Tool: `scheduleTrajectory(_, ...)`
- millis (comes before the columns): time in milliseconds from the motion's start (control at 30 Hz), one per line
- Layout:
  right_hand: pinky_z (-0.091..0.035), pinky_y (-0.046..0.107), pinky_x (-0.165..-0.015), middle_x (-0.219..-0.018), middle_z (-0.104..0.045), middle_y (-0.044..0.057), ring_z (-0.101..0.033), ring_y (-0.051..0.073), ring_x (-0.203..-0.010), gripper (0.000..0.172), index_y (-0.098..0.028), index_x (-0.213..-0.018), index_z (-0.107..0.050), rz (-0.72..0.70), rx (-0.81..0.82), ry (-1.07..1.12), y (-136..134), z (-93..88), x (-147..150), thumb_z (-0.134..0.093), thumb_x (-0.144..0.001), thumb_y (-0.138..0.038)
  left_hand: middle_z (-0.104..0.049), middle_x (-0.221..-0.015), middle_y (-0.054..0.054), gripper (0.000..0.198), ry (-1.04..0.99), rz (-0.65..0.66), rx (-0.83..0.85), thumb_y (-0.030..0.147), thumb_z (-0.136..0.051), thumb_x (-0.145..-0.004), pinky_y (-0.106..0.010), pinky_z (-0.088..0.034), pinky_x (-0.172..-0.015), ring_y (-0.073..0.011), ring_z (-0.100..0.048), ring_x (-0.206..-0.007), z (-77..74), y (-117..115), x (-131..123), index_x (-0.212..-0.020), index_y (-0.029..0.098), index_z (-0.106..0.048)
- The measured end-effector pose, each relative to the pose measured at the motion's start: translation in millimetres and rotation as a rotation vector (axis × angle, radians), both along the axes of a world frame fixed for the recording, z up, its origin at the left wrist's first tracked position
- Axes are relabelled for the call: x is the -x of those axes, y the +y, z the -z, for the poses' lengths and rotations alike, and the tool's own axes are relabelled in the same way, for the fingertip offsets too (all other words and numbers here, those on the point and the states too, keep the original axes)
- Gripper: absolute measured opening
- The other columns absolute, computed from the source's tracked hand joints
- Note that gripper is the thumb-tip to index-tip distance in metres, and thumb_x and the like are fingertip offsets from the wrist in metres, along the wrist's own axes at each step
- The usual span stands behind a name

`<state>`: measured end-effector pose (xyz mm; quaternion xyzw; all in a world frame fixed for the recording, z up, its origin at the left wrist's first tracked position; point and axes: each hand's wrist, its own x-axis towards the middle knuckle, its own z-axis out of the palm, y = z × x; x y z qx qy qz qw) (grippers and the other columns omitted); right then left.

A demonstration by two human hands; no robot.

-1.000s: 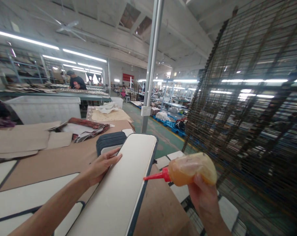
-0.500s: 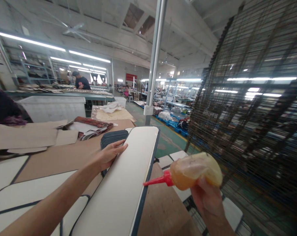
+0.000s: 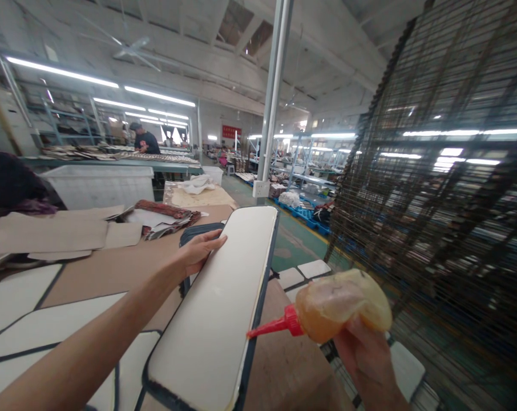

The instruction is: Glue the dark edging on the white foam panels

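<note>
My left hand (image 3: 198, 252) grips the left edge of a long white padded panel (image 3: 224, 297) with a dark blue border, holding it raised over the brown table (image 3: 113, 268). My right hand (image 3: 363, 351) squeezes a soft bottle of amber glue (image 3: 342, 305). Its red nozzle (image 3: 269, 326) points left and its tip reaches the panel's right edge. More white panels (image 3: 36, 337) lie flat on the table to the left.
A tall wire drying rack (image 3: 438, 188) fills the right side. A stack of dark panels (image 3: 198, 234) lies behind the held panel. Cardboard sheets (image 3: 48, 234) and a white bin (image 3: 100, 185) are at back left. A person (image 3: 144, 140) works at a far table. A steel pillar (image 3: 273, 97) stands ahead.
The raised panel has shifted toward me and its near end now shows. The glue nozzle has dropped lower along the panel's right edge. The view has shifted left.
</note>
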<state>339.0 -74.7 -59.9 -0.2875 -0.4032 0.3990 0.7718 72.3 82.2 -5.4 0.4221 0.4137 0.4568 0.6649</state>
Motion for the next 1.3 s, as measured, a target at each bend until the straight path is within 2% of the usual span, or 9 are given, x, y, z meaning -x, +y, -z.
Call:
scheduleTrajectory(200,-0.059,0.046,-0.078,-0.084,-0.075,0.006,-0.070,0.028,-0.068,0.064,-0.029,-0.115,-0.066,0.073,0.071,0.074,-6,-5.8,15,-0.087,-0.055,-0.037,-0.076,-0.080,-0.006,0.056,-0.008,-0.025,-0.025,0.013,-0.070,-0.079,-0.024,-0.056,-0.052,-0.0165,-0.069,-0.057,0.3,8,6,-0.132,0.014,-0.051)
scheduleTrajectory(367,-0.060,0.039,-0.070,-0.090,-0.075,0.007,-0.070,0.026,-0.072,0.066,-0.029,-0.117,-0.065,0.065,0.110,0.123,-7,9.5,11,-0.088,-0.055,-0.035,-0.076,-0.080,-0.007,0.049,-0.015,-0.045,-0.037,0.013,-0.073,-0.076,-0.024,-0.056,-0.052,-0.0170,-0.069,-0.058,-5.0,9,8,-0.123,0.013,-0.060)
scheduleTrajectory(533,-0.057,0.048,-0.081,-0.083,-0.075,0.007,-0.071,0.031,-0.077,0.058,-0.029,-0.110,-0.070,-0.093,0.154,0.104,-15,26.0,5,-0.088,-0.055,-0.031,-0.076,-0.077,-0.006,0.053,-0.012,-0.125,-0.046,0.015,-0.077,-0.071,-0.024,-0.056,-0.049,-0.0162,-0.068,-0.053,-11.1,14,13,-0.121,0.014,-0.061)
scheduleTrajectory(600,-0.054,0.052,-0.087,-0.081,-0.075,0.007,-0.071,0.032,-0.081,0.047,-0.029,-0.105,-0.072,-0.121,0.144,0.111,-13,18.8,9,-0.085,-0.060,-0.036,-0.075,-0.073,-0.005,0.052,-0.009,-0.149,-0.063,0.014,-0.076,-0.073,-0.024,-0.055,-0.048,-0.0157,-0.067,-0.051,-11.3,15,13,-0.122,0.014,-0.060)
scheduleTrajectory(767,-0.054,0.046,-0.087,-0.090,-0.074,0.005,-0.069,0.027,-0.087,0.040,-0.027,-0.093,-0.074,0.130,-0.009,0.176,23,-29.9,19,-0.086,-0.058,-0.043,-0.075,-0.072,-0.003,0.060,0.021,-0.164,-0.115,0.012,-0.072,-0.076,-0.022,-0.054,-0.048,-0.0148,-0.067,-0.052,-2.1,9,-5,-0.133,0.014,-0.052)
scheduleTrajectory(867,-0.053,0.036,-0.086,-0.084,-0.073,0.000,-0.067,0.020,-0.083,0.039,-0.025,-0.088,-0.072,0.248,-0.131,0.127,52,-47.6,13,-0.089,-0.054,-0.034,-0.075,-0.074,-0.005,0.068,0.042,-0.100,-0.116,0.015,-0.075,-0.074,-0.023,-0.054,-0.050,-0.0164,-0.068,-0.056,3.3,0,-23,-0.137,0.013,-0.048)
scheduleTrajectory(1000,-0.052,0.034,-0.085,-0.084,-0.072,-0.002,-0.066,0.018,-0.080,0.044,-0.023,-0.091,-0.070,0.316,-0.176,0.108,68,-43.1,-1,-0.089,-0.052,-0.028,-0.076,-0.081,-0.006,0.074,0.041,0.038,-0.088,0.016,-0.075,-0.074,-0.024,-0.054,-0.053,-0.0171,-0.068,-0.060,2.8,-9,-32,-0.141,0.014,-0.044)
scheduleTrajectory(1167,-0.054,0.032,-0.082,-0.086,-0.071,-0.001,-0.066,0.018,-0.080,0.045,-0.023,-0.095,-0.070,0.328,-0.179,0.097,65,-35.1,-10,-0.089,-0.054,-0.026,-0.076,-0.093,-0.005,0.081,-0.003,0.288,-0.128,0.017,-0.081,-0.064,-0.024,-0.056,-0.063,-0.0187,-0.071,-0.072,2.8,-10,-25,-0.138,0.019,-0.049)
scheduleTrajectory(1300,-0.057,0.037,-0.081,-0.088,-0.073,0.004,-0.069,0.024,-0.084,0.042,-0.023,-0.097,-0.069,0.259,-0.146,0.078,49,-17.9,2,-0.087,-0.060,-0.028,-0.076,-0.095,-0.006,0.085,-0.004,0.300,-0.135,0.016,-0.081,-0.060,-0.027,-0.057,-0.064,-0.0197,-0.071,-0.070,4.7,0,-24,-0.139,0.020,-0.048)
